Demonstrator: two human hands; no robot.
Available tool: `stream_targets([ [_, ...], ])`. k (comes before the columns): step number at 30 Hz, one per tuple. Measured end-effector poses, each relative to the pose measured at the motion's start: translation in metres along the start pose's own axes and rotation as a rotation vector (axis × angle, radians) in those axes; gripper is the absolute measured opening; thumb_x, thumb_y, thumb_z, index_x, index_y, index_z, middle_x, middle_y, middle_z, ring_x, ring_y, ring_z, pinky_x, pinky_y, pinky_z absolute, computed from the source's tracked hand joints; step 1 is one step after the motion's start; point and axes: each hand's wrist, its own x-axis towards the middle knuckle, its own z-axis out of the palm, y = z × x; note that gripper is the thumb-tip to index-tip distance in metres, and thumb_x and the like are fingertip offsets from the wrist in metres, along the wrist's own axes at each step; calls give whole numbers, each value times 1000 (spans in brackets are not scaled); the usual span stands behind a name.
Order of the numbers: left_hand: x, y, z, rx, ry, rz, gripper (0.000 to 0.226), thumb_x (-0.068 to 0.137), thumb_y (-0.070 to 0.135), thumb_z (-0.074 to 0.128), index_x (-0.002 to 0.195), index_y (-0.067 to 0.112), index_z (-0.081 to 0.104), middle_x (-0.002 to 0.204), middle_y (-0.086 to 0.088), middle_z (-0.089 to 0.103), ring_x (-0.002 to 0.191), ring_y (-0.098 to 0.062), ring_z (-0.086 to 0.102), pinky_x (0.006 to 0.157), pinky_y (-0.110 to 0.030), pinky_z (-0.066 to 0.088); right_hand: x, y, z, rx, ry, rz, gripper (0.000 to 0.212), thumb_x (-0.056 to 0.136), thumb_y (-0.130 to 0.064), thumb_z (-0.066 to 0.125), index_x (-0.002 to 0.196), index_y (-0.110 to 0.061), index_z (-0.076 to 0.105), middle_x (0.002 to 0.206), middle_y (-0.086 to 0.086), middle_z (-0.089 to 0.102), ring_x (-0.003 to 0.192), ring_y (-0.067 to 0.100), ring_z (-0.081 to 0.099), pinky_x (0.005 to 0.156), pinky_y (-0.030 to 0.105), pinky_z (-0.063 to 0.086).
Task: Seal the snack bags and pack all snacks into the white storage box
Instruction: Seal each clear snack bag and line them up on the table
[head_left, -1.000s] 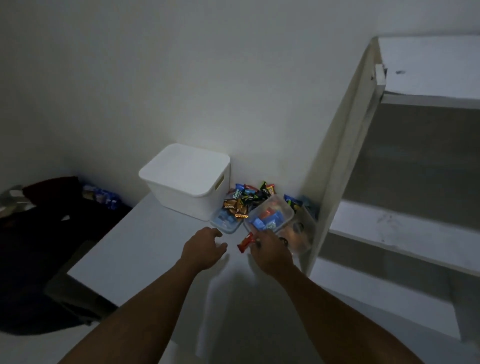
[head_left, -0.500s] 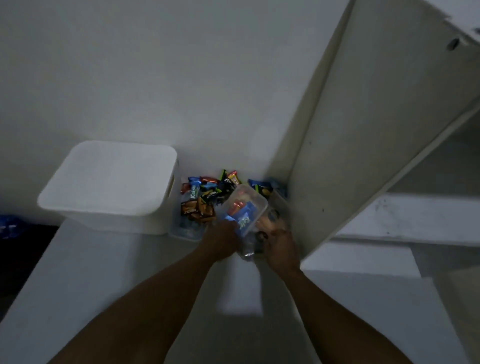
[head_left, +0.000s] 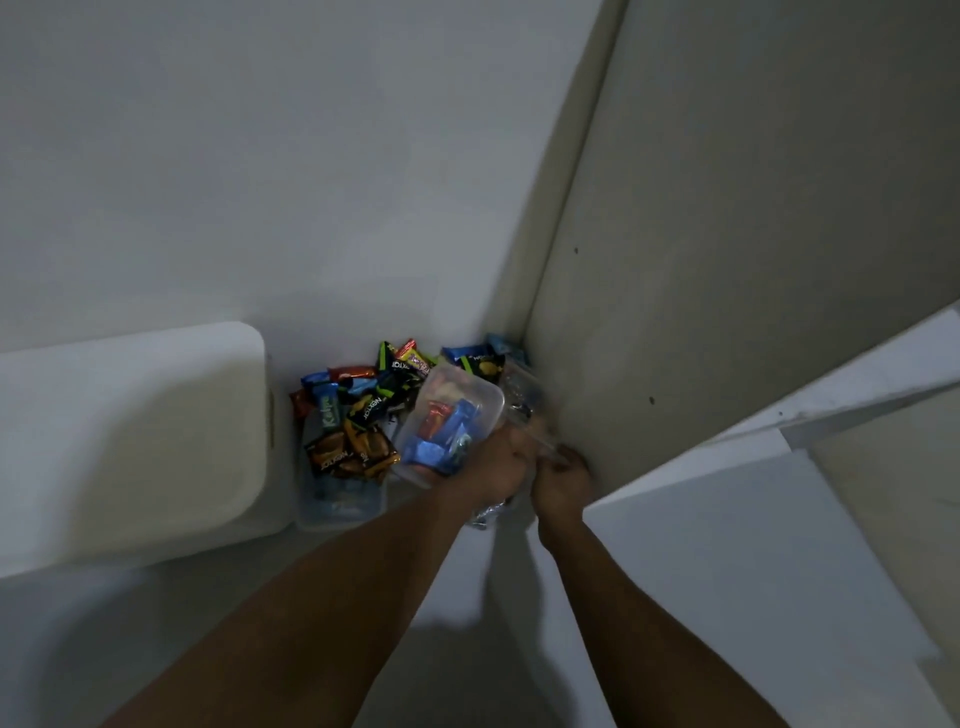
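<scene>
One tilted clear tub — wrapped snacks inside.

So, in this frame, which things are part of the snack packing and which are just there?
Job: white storage box, lid on; loose wrapped snacks beside it; clear tub of snacks, gripped by the left hand; right hand beside it, grasp unclear.
Just there: tall shelf panel; wall.

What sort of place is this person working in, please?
Likely a home storage corner: a lidded white storage box and wrapped snacks sit on a white table against a plain wall, beside a pale shelving unit. The left hand holds a clear tub.
</scene>
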Motion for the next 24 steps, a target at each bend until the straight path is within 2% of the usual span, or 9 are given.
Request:
stream_targets([
  [3,-12,6,-6,29,19,58,31,95,0,46,116,9,67,122,-11,64,118,-24,57,105,-31,42,-7,-5,1,-34,14,-11,23,98,-6,48,87,3,66,78,10,63,72,22,56,69,28,38],
  [5,-18,9,-11,1,69,49,31,96,0,48,123,4,63,128,-13,61,121,-26,54,95,-16,37,-13,-8,-4,-37,11,-83,21,100,-7,46,88,0,62,77,6,59,69,15,52,71,27,37],
  [8,-28,18,-15,-171,191,27,28,97,6,51,125,6,57,104,5,60,110,-23,56,75,-4,38,-24,-16,-14,14,32,-188,20,102,-13,45,96,-3,62,89,8,63,81,20,57,76,30,43],
  [9,-33,22,-17,-230,219,16,25,98,9,51,123,13,53,96,11,54,105,-18,53,74,-4,40,-28,-20,-17,40,46,-208,19,103,-13,45,95,-5,61,90,8,64,82,20,58,77,32,45],
  [11,-41,34,-20,-325,222,-21,17,99,13,50,114,18,44,96,2,54,100,-18,52,79,-17,45,-36,-32,-23,72,56,-260,18,102,-12,45,93,-6,59,87,6,62,79,18,56,75,30,43],
  [15,-59,52,-35,-580,290,-33,14,94,17,60,107,18,56,106,-9,66,89,-21,66,77,-35,57,-52,-62,-42,87,27,-387,19,103,-13,45,92,-4,58,76,-2,57,68,3,52,62,14,40],
  [18,-77,62,-54,-675,364,15,5,88,17,70,91,15,66,85,-6,71,63,-5,66,55,-21,53,-59,-85,-54,160,-5,-422,21,103,-16,45,93,-3,58,77,4,60,66,11,55,66,24,46],
  [22,-101,76,-86,-754,378,91,19,79,26,80,81,12,67,86,-13,74,82,-27,69,79,-40,57,-80,-123,-67,296,-106,-418,20,104,-20,46,92,-11,59,76,5,62,68,18,59,62,35,52],
  [24,-116,90,-104,-805,352,157,13,80,20,80,81,11,70,84,-14,74,82,-30,70,81,-43,59,-95,-143,-70,340,-169,-468,20,104,-19,46,94,-8,60,75,2,63,68,16,60,61,34,54],
])
